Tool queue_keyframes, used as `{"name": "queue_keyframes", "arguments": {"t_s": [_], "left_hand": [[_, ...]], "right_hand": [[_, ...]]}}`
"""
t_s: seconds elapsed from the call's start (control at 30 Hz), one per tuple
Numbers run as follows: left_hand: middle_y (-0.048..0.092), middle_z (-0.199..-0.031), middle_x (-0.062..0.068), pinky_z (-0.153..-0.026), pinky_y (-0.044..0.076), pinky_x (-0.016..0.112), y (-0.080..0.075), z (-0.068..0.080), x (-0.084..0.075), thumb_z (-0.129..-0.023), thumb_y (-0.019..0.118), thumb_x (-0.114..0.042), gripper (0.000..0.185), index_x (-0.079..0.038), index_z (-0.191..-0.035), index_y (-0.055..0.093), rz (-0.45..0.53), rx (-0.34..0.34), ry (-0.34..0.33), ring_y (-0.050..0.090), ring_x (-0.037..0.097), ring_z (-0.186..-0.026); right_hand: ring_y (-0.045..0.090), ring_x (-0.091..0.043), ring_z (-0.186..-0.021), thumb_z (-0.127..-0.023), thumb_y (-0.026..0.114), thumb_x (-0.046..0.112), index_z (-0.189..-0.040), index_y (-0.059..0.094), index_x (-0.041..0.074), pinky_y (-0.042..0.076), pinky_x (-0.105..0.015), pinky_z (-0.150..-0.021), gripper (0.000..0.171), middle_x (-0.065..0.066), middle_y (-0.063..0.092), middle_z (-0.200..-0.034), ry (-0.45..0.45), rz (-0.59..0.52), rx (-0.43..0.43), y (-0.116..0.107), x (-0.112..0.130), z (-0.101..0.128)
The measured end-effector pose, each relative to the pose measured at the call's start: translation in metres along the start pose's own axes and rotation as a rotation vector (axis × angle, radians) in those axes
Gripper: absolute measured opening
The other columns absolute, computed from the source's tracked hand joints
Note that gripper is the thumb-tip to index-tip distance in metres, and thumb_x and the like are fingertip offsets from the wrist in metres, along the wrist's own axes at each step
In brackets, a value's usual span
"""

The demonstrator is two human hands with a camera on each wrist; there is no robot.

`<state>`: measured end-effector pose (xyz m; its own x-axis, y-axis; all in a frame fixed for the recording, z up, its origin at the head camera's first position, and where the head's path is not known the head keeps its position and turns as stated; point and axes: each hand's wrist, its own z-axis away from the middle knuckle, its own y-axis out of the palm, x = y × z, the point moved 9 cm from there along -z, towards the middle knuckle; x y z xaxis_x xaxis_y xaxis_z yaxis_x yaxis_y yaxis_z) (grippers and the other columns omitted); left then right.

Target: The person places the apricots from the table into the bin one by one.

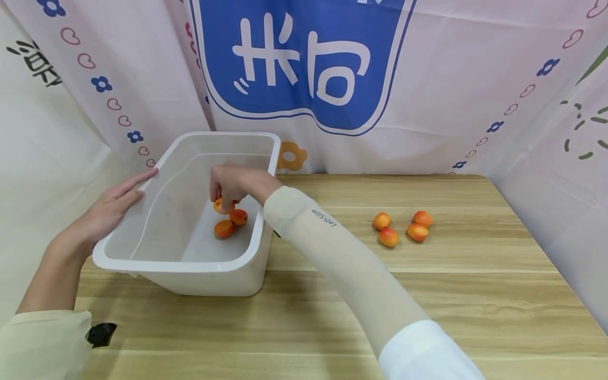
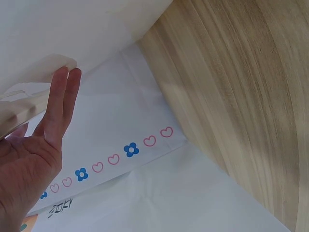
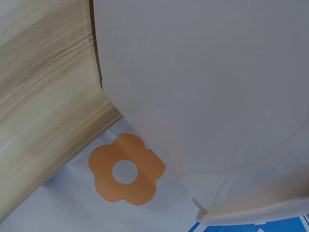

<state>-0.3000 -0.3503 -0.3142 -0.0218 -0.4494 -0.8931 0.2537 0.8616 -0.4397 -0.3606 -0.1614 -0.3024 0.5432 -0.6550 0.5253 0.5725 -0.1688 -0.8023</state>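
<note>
A printed cloth backdrop (image 1: 427, 79) hangs behind and around the workspace, pale pink-white with small blue flowers and pink hearts, and a large blue panel (image 1: 304, 58) with white characters in the middle. An orange flower print (image 1: 292, 156) shows low on it, just behind the far right corner of the tub. In front of the cloth stands a light wooden table (image 1: 427, 295) with visible grain.

On the left part of the table sits a white plastic tub (image 1: 190, 264), rectangular, its long side running from near to far. The person's left hand (image 1: 111, 206) rests flat against the tub's left rim, fingers straight and together; the left wrist view shows the fingertips (image 2: 67, 79) touching the rim's edge. A cream sleeve covers the right forearm (image 1: 342, 253), which reaches across the tub's right wall from the near right.

The right hand (image 1: 233, 184) is down inside the tub, fingers curled around an orange apricot (image 1: 219, 206). Just below it, on the tub floor, lie two more apricots (image 1: 231, 223), touching each other.

Well apart to the right, on the bare table, four apricots (image 1: 402, 227) lie in a loose cluster.

A small black object (image 1: 101, 334) shows at the near left, by the left sleeve.
</note>
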Motion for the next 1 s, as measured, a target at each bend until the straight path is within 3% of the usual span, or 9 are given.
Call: {"name": "queue_keyframes", "arguments": {"t_s": [0.23,0.4,0.53,0.7,0.87,1.0], "left_hand": [[0.037,-0.153,-0.003,-0.073,0.064,0.03,-0.001,0.0,0.001,-0.115,0.03,-0.031,0.051,-0.041,-0.165,0.023,-0.01,-0.001,-0.001,0.067,-0.003,-0.1],[0.044,-0.142,-0.015,-0.072,0.064,0.031,-0.001,0.0,0.001,-0.115,0.032,-0.03,0.051,-0.041,-0.165,0.024,0.0,-0.005,-0.003,0.068,-0.001,-0.099],[0.045,-0.135,-0.022,-0.072,0.064,0.031,-0.001,-0.001,0.001,-0.115,0.032,-0.03,0.051,-0.042,-0.164,0.025,0.0,-0.006,-0.005,0.068,-0.001,-0.098],[0.042,-0.145,-0.01,-0.073,0.064,0.031,0.0,-0.001,0.001,-0.115,0.031,-0.031,0.051,-0.042,-0.165,0.024,-0.007,-0.004,-0.009,0.067,-0.002,-0.099],[0.041,-0.147,-0.008,-0.072,0.064,0.032,0.001,-0.001,0.002,-0.115,0.032,-0.031,0.051,-0.042,-0.165,0.024,0.013,0.0,-0.014,0.068,-0.001,-0.099],[0.041,-0.146,-0.009,-0.072,0.064,0.031,0.0,0.0,0.002,-0.115,0.032,-0.03,0.051,-0.043,-0.164,0.025,0.024,-0.002,-0.017,0.068,-0.001,-0.098]], "right_hand": [[0.064,-0.02,-0.098,-0.092,0.08,0.009,-0.13,0.072,0.011,0.058,-0.023,-0.084,0.039,-0.002,0.069,-0.113,0.03,-0.006,0.012,0.0,-0.001,-0.003],[0.061,-0.017,-0.103,-0.092,0.081,0.014,-0.133,0.07,0.011,0.054,-0.021,-0.086,0.043,-0.001,0.069,-0.117,0.018,0.056,0.005,-0.004,0.0,-0.003],[0.063,-0.015,-0.108,-0.092,0.081,0.014,-0.133,0.07,0.01,0.054,-0.02,-0.089,0.043,-0.002,0.07,-0.123,-0.031,0.075,-0.01,-0.009,0.005,0.001],[0.064,-0.014,-0.114,-0.094,0.079,0.013,-0.134,0.07,0.008,0.055,-0.018,-0.089,0.041,-0.005,0.069,-0.128,-0.126,0.039,-0.03,-0.018,0.014,0.014],[0.064,-0.014,-0.115,-0.097,0.074,0.012,-0.133,0.069,0.003,0.054,-0.016,-0.092,0.038,-0.007,0.069,-0.128,-0.242,-0.051,-0.065,-0.03,0.02,0.038],[0.066,-0.013,-0.111,-0.098,0.072,0.009,-0.131,0.07,0.001,0.053,-0.015,-0.093,0.034,-0.008,0.071,-0.125,-0.335,-0.058,-0.129,-0.044,0.02,0.064]]}}
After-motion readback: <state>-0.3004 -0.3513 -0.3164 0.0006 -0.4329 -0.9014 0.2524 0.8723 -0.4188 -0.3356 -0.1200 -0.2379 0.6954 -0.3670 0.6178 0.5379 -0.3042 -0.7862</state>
